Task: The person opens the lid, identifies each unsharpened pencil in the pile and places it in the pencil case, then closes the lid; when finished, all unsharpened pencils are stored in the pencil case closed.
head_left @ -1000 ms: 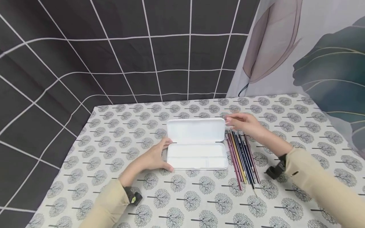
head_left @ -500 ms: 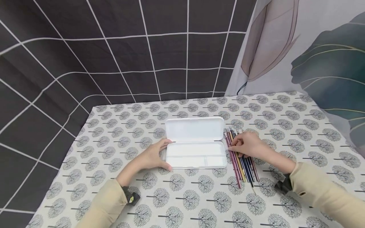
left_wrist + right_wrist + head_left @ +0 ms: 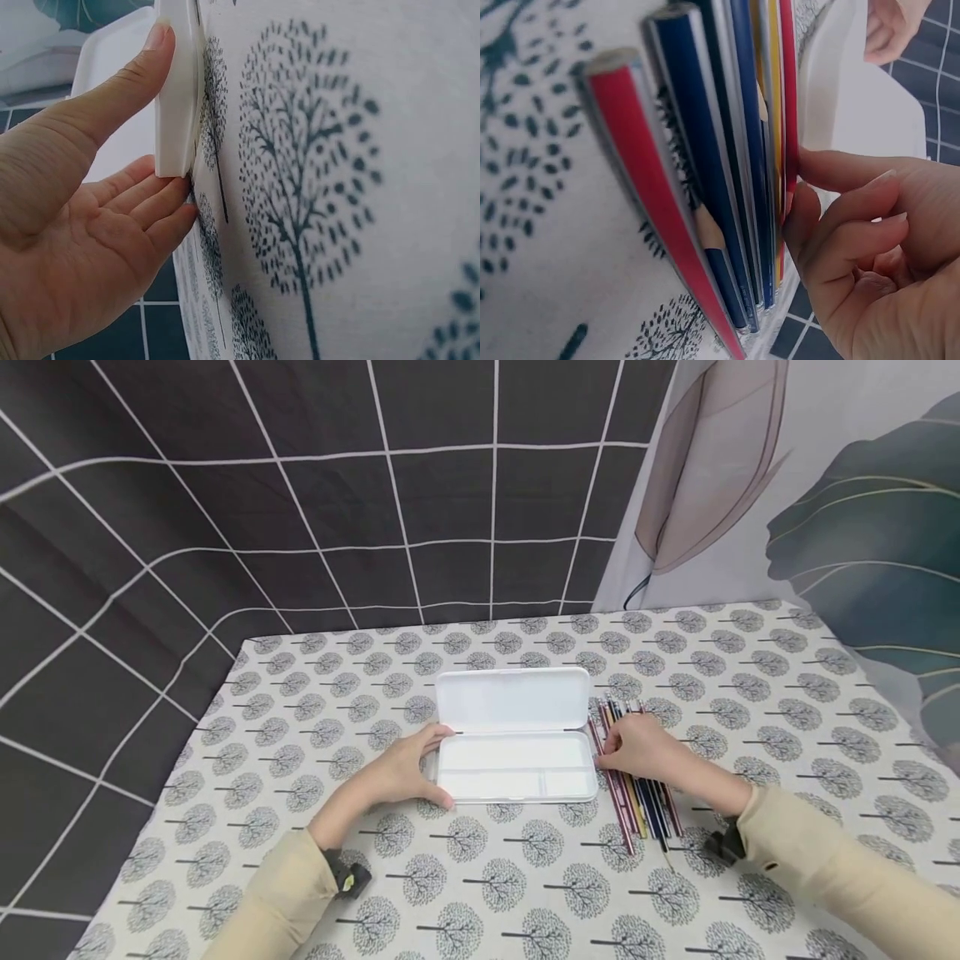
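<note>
In the head view, the white case is lying open in the middle of the frame, with its lid showing above its tray. The pencils are lying in a bunch just right of it, on a cloth with trees on it.

The left hand is holding the case's left end, thumb and fingers spreading wide around it. The left wrist view is showing the palm, which the head view is hiding, and the thumb pressing along the case's side.

The right hand is covering its own fingertips in the head view. The right wrist view is showing them closing on a red pencil, pinching it at the bunch's edge. Another red pencil is crossing the lower left there. A blue pencil is showing beside it. Tiny marks low on the blue pencils are looking too small to read.
</note>
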`<state>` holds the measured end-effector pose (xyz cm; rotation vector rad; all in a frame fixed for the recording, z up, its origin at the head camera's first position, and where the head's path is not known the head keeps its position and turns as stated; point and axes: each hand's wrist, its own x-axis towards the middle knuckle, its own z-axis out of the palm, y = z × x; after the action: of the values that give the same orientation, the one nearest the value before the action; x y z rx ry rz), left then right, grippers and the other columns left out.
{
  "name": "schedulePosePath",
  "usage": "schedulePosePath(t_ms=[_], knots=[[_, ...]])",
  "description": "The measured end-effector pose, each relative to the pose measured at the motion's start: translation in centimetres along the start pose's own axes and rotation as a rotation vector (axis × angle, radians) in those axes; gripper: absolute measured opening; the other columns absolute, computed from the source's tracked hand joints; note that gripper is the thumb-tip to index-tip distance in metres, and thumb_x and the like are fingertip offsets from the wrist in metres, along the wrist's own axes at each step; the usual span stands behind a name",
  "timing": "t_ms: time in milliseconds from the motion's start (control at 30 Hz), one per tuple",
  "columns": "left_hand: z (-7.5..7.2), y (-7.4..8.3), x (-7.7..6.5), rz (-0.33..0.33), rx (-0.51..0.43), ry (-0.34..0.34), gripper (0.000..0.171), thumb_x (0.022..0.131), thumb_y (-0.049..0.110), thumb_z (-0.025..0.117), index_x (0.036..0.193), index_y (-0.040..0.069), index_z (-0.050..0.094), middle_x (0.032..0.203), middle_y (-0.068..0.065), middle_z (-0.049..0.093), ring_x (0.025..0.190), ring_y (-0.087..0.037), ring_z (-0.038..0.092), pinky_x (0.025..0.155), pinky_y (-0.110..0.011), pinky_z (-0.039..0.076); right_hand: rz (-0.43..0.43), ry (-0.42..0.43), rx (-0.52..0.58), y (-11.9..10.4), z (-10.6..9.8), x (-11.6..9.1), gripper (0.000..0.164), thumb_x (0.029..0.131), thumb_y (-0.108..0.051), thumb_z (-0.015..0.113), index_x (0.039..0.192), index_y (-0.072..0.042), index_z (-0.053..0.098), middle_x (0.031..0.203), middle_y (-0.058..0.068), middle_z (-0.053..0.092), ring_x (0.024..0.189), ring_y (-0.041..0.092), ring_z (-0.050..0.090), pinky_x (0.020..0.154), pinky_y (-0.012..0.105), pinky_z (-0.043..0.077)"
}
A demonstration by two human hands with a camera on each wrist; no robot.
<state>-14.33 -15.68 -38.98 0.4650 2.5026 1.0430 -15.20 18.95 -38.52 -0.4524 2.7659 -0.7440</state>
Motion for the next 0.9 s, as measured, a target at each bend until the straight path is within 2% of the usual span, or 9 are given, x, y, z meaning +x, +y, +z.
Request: schedulePosePath(t_ms=[167, 267, 367, 467, 567, 733, 800, 900], knots=[[-0.1, 0.1, -0.1, 0.004, 0.028, 0.002, 0.099, 0.051, 0.032, 0.089, 0.135, 0.012, 0.041, 0.142, -0.015, 0.044, 0.132, -0.031, 0.038, 0.111, -0.05, 0.025, 0.05, -0.066, 0.046, 0.0, -0.2, 0.6, 0.026, 0.079, -0.018, 0.069, 0.056, -0.009, 0.061, 0.046, -0.003, 0.056, 0.038, 0.009, 0.05, 0.043, 0.022, 0.044], [-0.1, 0.2, 0.0, -0.006, 0.057, 0.001, 0.099, 0.051, 0.033, 0.089, 0.136, 0.013, 0.041, 0.142, -0.013, 0.044, 0.132, -0.032, 0.038, 0.11, -0.053, 0.026, 0.097, -0.1, 0.073, 0.0, -0.3, 0.8, 0.025, 0.08, -0.019, 0.068, 0.058, -0.008, 0.063, 0.047, -0.002, 0.057, 0.039, 0.01, 0.053, 0.046, 0.024, 0.049], [-0.2, 0.4, 0.0, -0.012, 0.088, -0.001, 0.099, 0.051, 0.034, 0.089, 0.136, 0.013, 0.041, 0.142, -0.012, 0.044, 0.13, -0.034, 0.039, 0.109, -0.054, 0.028, 0.149, -0.12, 0.109, 0.1, -0.6, 0.9, 0.023, 0.083, -0.022, 0.067, 0.066, -0.006, 0.067, 0.052, 0.0, 0.061, 0.044, 0.012, 0.058, 0.066, 0.034, 0.056], [-0.2, 0.5, 0.1, -0.012, 0.101, -0.004, 0.099, 0.052, 0.035, 0.089, 0.135, 0.012, 0.041, 0.142, -0.012, 0.044, 0.129, -0.034, 0.04, 0.108, -0.055, 0.029, 0.195, -0.132, 0.151, 0.2, -1.0, 0.7, 0.024, 0.085, -0.026, 0.065, 0.075, -0.005, 0.069, 0.058, 0.001, 0.065, 0.052, 0.013, 0.063, 0.09, 0.049, 0.048], [-0.2, 0.7, 0.1, -0.008, 0.103, -0.006, 0.099, 0.052, 0.034, 0.088, 0.135, 0.011, 0.04, 0.142, -0.012, 0.044, 0.129, -0.034, 0.04, 0.108, -0.054, 0.029, 0.202, -0.136, 0.191, 0.4, -1.7, 0.5, 0.026, 0.086, -0.029, 0.063, 0.082, -0.004, 0.069, 0.063, 0.001, 0.067, 0.059, 0.014, 0.066, 0.095, 0.056, 0.042], [-0.2, 0.7, 0.1, 0.003, 0.1, -0.008, 0.099, 0.052, 0.034, 0.089, 0.135, 0.009, 0.04, 0.142, -0.013, 0.044, 0.13, -0.033, 0.039, 0.11, -0.052, 0.028, 0.146, -0.077, 0.284, 0.6, -3.2, 0.2, 0.026, 0.091, -0.025, 0.056, 0.091, 0.0, 0.066, 0.075, 0.003, 0.07, 0.071, 0.016, 0.067, 0.081, 0.04, 0.053], [-0.2, 0.6, 0.1, 0.005, 0.101, -0.007, 0.099, 0.052, 0.034, 0.089, 0.135, 0.009, 0.04, 0.142, -0.013, 0.044, 0.13, -0.034, 0.039, 0.109, -0.053, 0.028, 0.115, -0.024, 0.325, 0.7, -3.8, 0.2, 0.026, 0.092, -0.022, 0.055, 0.095, 0.002, 0.064, 0.078, 0.004, 0.071, 0.075, 0.018, 0.067, 0.077, 0.033, 0.054], [-0.2, 0.6, 0.1, 0.004, 0.103, -0.006, 0.099, 0.052, 0.035, 0.088, 0.135, 0.01, 0.04, 0.141, -0.014, 0.044, 0.13, -0.034, 0.04, 0.109, -0.054, 0.028, 0.075, 0.064, 0.376, 0.6, -4.4, 0.1, 0.025, 0.092, -0.02, 0.056, 0.101, 0.003, 0.062, 0.082, 0.005, 0.071, 0.077, 0.021, 0.066, 0.075, 0.029, 0.053]])
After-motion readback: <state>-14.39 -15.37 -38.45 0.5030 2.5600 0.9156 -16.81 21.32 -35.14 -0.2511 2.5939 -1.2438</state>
